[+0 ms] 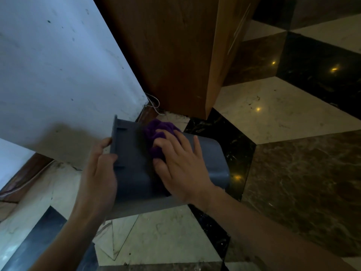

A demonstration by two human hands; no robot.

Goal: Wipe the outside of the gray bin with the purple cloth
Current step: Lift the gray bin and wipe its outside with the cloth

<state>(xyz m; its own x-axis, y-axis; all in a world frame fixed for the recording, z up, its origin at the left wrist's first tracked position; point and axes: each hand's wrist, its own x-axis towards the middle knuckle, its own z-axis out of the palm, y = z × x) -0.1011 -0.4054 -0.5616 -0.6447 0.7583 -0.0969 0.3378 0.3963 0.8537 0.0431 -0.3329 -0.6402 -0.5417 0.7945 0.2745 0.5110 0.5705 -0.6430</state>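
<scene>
The gray bin lies tipped on its side above the floor, its rim toward the left and its base toward the right. My left hand grips the rim end of the bin, thumb over the edge. The purple cloth is bunched on the bin's upper side wall. My right hand presses down on the cloth with fingers spread, covering its near half.
A white wall rises on the left. A wooden cabinet stands behind the bin, with a white cable at its foot. The floor is glossy marble in cream, brown and black tiles.
</scene>
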